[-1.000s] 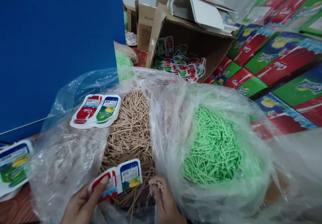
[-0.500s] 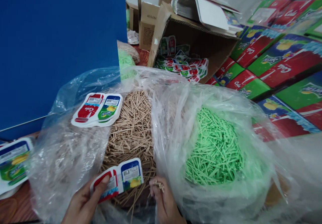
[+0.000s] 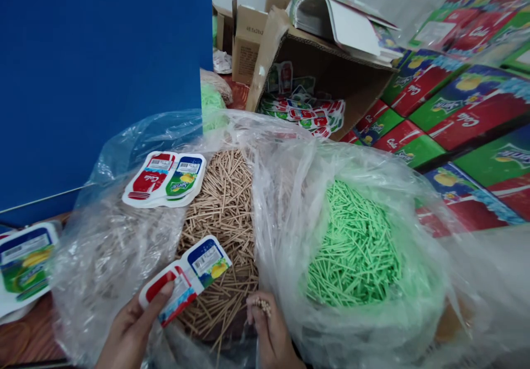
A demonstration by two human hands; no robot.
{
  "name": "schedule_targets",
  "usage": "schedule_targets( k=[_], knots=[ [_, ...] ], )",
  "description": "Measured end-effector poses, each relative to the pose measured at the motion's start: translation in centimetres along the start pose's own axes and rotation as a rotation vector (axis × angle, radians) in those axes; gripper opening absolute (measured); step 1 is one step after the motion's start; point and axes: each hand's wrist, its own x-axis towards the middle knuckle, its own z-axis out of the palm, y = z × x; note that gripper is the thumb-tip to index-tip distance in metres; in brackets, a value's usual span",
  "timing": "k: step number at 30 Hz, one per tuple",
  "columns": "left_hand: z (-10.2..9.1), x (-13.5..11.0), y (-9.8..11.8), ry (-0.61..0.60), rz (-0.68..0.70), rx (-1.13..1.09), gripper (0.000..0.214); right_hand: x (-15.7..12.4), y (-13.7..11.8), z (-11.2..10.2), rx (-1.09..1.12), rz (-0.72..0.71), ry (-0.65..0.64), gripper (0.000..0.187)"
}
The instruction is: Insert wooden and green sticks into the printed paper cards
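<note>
Beside green sticks (image 3: 356, 247) (plastic (image 3: 281, 247) between), left hand (image 3: 132, 325) pinches a card (image 3: 209, 261); right hand (image 3: 271, 330) clutches pale sticks (image 3: 263, 305).

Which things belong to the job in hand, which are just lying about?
Likely in use: Cola/Sprite card, left hand; stick bunch, right hand; brown stick heap; card stack.

Likely just lying about: green sticks; open cardboard box; Cola/Sprite cartons.

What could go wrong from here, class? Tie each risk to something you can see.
The right fingers hold a bundle of small sticks; if their grip loosens, some could drop. The card stack lies partly over crumpled clear plastic, so a tug on the plastic might make it slide.
</note>
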Motion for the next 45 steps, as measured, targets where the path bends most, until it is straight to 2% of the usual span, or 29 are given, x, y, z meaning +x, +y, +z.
schedule_targets(
  k=[2, 5, 10, 14, 18, 24, 27, 30, 33, 37, 41, 45],
  knots=[
    [0.1, 0.1, 0.0, -0.008, -0.015, -0.029, 0.04, -0.1, 0.0, 0.2, 0.01, 0.022, 0.042, 0.039],
    [-0.1, 0.3, 0.1, -0.033, -0.047, -0.052, 0.042, -0.3, 0.2, 0.3, 0.027, 0.025, 0.016, 0.037],
    [-0.5, 0.3, 0.9, 0.056, -0.047, -0.109, 0.041, 0.0, 0.2, 0.2, 0.169, 0.106, -0.03, 0.038],
    [-0.8, 0.1, 1.6, 0.105, -0.006, -0.156, 0.043, 1.4, -1.1, 0.4, 0.4, 0.229, -0.051, 0.043],
    [-1.1, -0.1, 1.3, 0.096, -0.036, -0.146, 0.044, 2.8, -2.6, 0.5, 0.505, 0.327, -0.092, 0.045],
    [-1.8, -0.6, 0.2, 0.052, -0.052, -0.113, 0.043, 4.1, -3.1, 0.5, 0.429, 0.46, -0.191, 0.054],
    [-2.2, -0.9, 0.2, 0.028, -0.069, -0.097, 0.047, 4.6, -3.0, 0.2, 0.298, 0.386, -0.201, 0.055],
    [-2.5, -1.1, 0.7, -0.021, -0.075, -0.027, 0.042, 5.0, -2.9, -0.3, 0.111, 0.257, -0.251, 0.048],
    [-2.4, -1.1, 1.2, -0.093, 0.055, 0.077, 0.036, 5.1, -2.5, -0.8, -0.037, 0.159, -0.277, 0.041],
    [-1.7, -0.8, 1.0, -0.242, 0.203, 0.219, 0.028, 5.2, -2.3, -1.6, -0.119, 0.046, -0.147, 0.038],
    [0.0, -0.8, 0.0, -0.278, 0.319, 0.274, 0.026, 5.6, -3.9, -2.8, 0.171, 0.141, -0.02, 0.032],
    [1.9, -1.4, -0.6, -0.313, 0.616, 0.504, 0.022, 5.8, -6.8, -4.1, 0.415, 0.184, 0.15, 0.027]
  ],
)
